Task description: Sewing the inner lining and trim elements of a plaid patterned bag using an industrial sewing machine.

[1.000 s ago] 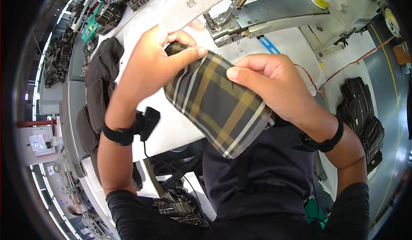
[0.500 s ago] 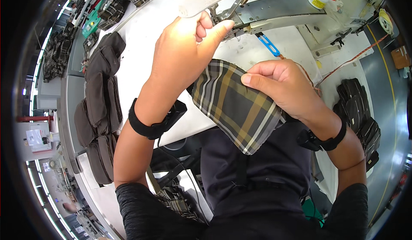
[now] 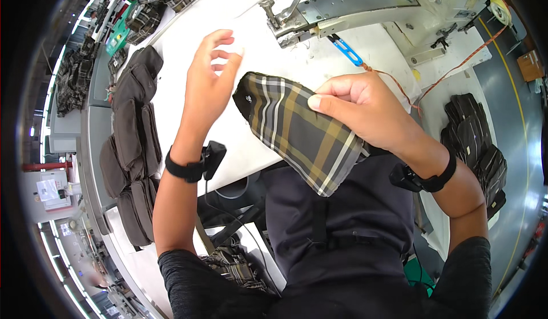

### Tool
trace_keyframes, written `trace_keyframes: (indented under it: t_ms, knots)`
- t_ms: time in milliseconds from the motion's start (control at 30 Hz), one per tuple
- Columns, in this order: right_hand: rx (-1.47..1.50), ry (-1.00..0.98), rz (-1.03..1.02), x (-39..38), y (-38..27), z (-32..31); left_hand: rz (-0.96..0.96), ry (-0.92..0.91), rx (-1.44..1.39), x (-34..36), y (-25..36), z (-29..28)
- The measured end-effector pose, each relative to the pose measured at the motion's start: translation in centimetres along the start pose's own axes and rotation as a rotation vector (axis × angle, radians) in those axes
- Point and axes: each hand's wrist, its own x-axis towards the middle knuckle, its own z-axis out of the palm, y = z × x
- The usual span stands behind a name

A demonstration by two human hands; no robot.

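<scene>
My right hand (image 3: pixel 371 110) pinches the upper right edge of a plaid fabric piece (image 3: pixel 299 128) in grey, tan and white between thumb and fingers. The piece hangs over my lap, its pointed lower corner toward me. At its left end the edge curls, showing a dark inner side with a small white mark. Raised to the left of the fabric, my left hand (image 3: pixel 212 85) holds nothing; its fingers are bent and apart. Beyond both hands lies the narrow metal arm (image 3: pixel 359 8) of a sewing machine, apart from the fabric.
A blue tool (image 3: pixel 346 51) on an orange cord lies beside the machine arm on the white table (image 3: pixel 177 62). Dark brown padded pieces (image 3: pixel 130 130) line the table's left side. Dark pieces (image 3: pixel 471 148) are stacked at right. More plaid fabric (image 3: pixel 240 267) lies below my left arm.
My left hand has moved left and toward me, away from the machine, and its fingers have spread. My right hand and the fabric have shifted slightly left in view.
</scene>
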Motion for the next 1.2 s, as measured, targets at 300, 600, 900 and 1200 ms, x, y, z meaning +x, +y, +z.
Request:
trace_keyframes:
  t_ms: [300, 600, 900, 1200]
  knots:
    - [-0.338, -0.039, -0.136, -1.1, -0.7, 1.2, 0.117, -0.677, -0.060, -1.4, 2.8, -2.2]
    - [-0.343, 0.006, -0.105, 0.4, -1.3, 1.3, 0.044, -0.759, -0.057, 2.2, 2.4, -3.4]
    - [0.059, 0.168, -0.213, 4.9, -1.5, 1.5, 0.282, -0.515, 0.174, 8.9, 3.5, -4.1]
    - [0.277, 0.180, -0.152, 6.2, -1.3, 1.7, 0.613, -0.983, -0.663, 13.2, 2.8, -0.9]
